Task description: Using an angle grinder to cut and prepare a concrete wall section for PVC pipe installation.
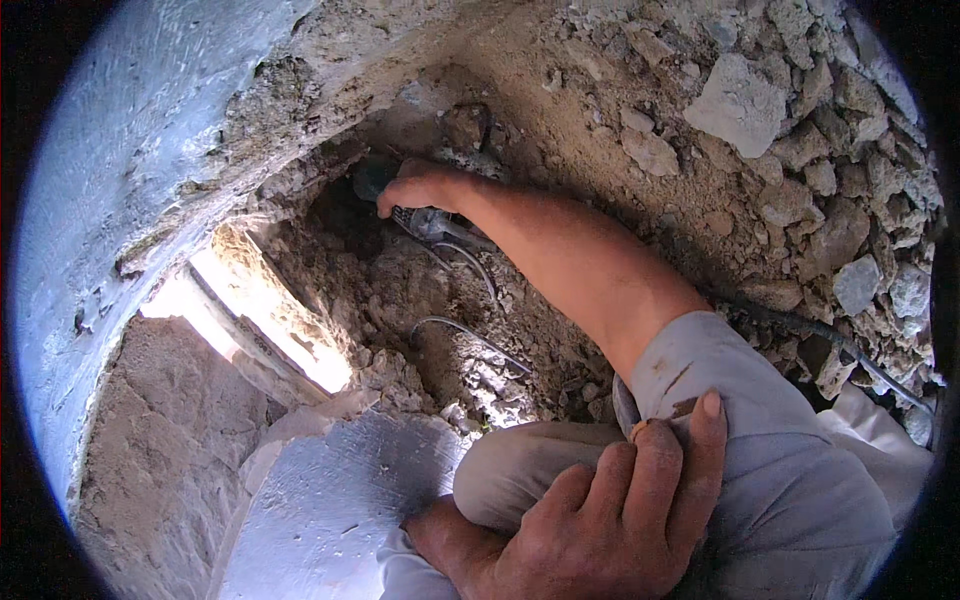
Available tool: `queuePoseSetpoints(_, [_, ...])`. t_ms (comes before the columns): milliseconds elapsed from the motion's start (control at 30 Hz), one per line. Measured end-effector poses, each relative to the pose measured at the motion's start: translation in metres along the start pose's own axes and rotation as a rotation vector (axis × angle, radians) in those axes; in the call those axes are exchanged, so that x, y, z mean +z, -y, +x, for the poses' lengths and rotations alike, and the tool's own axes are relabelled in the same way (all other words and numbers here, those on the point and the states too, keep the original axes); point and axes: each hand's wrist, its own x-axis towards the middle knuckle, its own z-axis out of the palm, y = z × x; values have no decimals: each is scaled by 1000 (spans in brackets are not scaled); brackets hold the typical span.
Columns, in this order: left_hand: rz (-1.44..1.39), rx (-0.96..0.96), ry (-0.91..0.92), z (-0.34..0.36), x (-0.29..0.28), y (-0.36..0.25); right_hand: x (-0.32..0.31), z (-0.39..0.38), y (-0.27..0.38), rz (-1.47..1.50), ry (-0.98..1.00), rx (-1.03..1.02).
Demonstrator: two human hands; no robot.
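My right hand (425, 187) reaches into a dim hollow in the dirt, its fingers bent and closed. At its fingertips is a dark grey-green rounded thing (372, 178), whose kind I cannot make out. Just beneath the hand lies a grey, shiny object (432, 224) with a ribbed edge, half hidden in the soil. A thin bent wire or cable (480, 265) curves away from it. My left hand (610, 515) rests near my bent knee (535, 465) and against my right sleeve, its fingers stretched with the index finger apart and a ring on one of them. It holds nothing I can see.
A rough blue-grey wall (130, 200) overhangs the left side. Sunlight falls through a gap beside a curved strip (250, 335). Below is a blue-painted slab (340, 500). Broken stones (740, 105) cover the right slope, with a black cable (830, 335) running across. Another wire (470, 330) sticks up in the middle.
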Motion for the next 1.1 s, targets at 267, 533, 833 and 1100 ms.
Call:
queuePoseSetpoints(267, [-99, -33, -86, 8, -15, 4, -2, -17, 12, -108, 103, 92])
queuePoseSetpoints(533, [-215, -14, -46, 10, -35, -1, -13, -41, 20, -145, 4, 24])
queuePoseSetpoints(833, [-486, 132, -270, -25, -22, 5, -17, -120, 53, -318, -62, 131])
queuePoseSetpoints(1100, [-648, -609, -663, -79, 6, -9, -20, -220, 75, -285, -183, -25])
